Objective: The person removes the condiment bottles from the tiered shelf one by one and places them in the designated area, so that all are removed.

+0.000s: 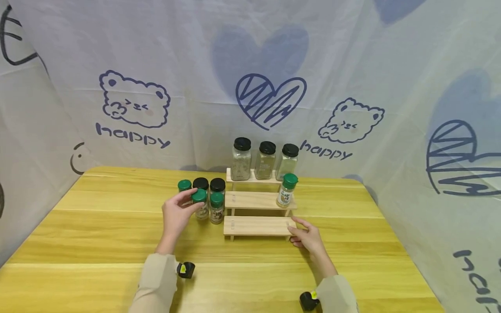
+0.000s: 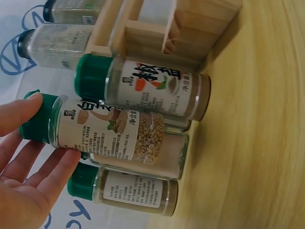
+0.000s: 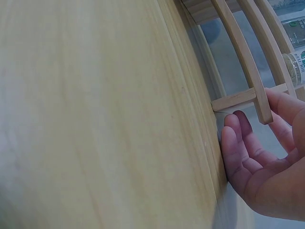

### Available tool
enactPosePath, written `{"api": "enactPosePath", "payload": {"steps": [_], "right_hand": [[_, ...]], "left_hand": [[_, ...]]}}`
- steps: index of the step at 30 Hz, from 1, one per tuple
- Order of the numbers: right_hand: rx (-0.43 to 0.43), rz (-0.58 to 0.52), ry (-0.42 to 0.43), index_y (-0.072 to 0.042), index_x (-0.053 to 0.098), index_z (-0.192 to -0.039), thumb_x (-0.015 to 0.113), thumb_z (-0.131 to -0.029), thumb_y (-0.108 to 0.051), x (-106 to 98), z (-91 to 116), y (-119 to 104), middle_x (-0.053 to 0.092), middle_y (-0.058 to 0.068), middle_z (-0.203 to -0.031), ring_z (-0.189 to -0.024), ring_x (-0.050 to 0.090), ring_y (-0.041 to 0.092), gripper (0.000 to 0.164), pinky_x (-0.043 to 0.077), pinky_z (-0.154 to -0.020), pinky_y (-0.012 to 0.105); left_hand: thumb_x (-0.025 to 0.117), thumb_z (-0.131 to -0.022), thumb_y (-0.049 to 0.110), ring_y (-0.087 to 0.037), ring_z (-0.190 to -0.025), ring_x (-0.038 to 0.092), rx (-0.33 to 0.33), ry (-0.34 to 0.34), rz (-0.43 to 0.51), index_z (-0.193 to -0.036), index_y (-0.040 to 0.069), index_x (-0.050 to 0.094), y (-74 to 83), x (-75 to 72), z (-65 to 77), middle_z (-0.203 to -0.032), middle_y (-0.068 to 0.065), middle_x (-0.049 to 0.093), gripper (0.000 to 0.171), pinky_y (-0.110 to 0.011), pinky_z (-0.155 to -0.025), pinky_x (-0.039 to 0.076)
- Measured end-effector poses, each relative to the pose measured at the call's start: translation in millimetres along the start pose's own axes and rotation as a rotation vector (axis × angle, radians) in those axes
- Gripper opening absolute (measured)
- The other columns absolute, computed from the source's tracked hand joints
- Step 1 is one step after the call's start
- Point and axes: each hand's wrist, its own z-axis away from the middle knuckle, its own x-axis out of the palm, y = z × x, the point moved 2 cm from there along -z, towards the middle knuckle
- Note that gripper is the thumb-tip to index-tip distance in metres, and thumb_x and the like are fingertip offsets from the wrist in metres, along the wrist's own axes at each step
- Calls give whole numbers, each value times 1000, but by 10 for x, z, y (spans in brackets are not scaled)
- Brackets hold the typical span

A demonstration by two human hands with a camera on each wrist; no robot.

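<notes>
My left hand point(image 1: 175, 217) pinches the green cap of a spice jar point(image 2: 107, 126) between thumb and fingers. Pale round grains show below that jar's label, and its base is lifted off the table in the left wrist view. Beside it stands another green-capped spice jar point(image 1: 217, 211) with brown contents. Behind these are two black-capped jars point(image 1: 217, 186) and one more green-capped jar point(image 1: 184, 185), partly hidden. At the right end of the lowest step of a three-tier wooden rack point(image 1: 258, 225), my right hand point(image 1: 312, 240) grips the board's edge with thumb and fingers.
Three black-capped glass jars point(image 1: 266, 163) stand on the rack's top step. One green-capped jar point(image 1: 286, 193) stands at the right of the middle step. The wooden table point(image 1: 98, 243) meets a white printed cloth point(image 1: 195, 121) at the back and sides.
</notes>
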Motion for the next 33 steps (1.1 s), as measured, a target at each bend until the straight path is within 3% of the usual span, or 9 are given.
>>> {"api": "enactPosePath", "payload": {"steps": [9, 22, 33], "right_hand": [[12, 5, -4, -5, 54, -123, 66, -80, -10, -2, -13, -3, 64, 7, -70, -54, 60, 14, 44, 51, -51, 26], [18, 13, 0, -5, 54, -122, 66, -80, -11, -1, -19, -3, 64, 7, -69, -55, 60, 15, 44, 51, -51, 26], [19, 7, 5, -5, 54, -123, 66, -81, -10, 1, -25, 2, 64, 7, -70, -54, 60, 14, 44, 51, -51, 26]], "left_hand": [[73, -68, -7, -29, -93, 58, -12, 8, -29, -104, -6, 63, -105, 50, -47, -104, -21, 60, 37, -35, -79, 49], [72, -69, -7, -30, -94, 58, -38, -16, -112, -105, -6, 62, -187, 88, -46, -104, -23, 60, 37, -37, -79, 49], [71, -69, -7, -32, -93, 58, -30, -9, -102, -108, -6, 60, -211, 83, -62, -105, -24, 59, 40, -38, -81, 48]]}}
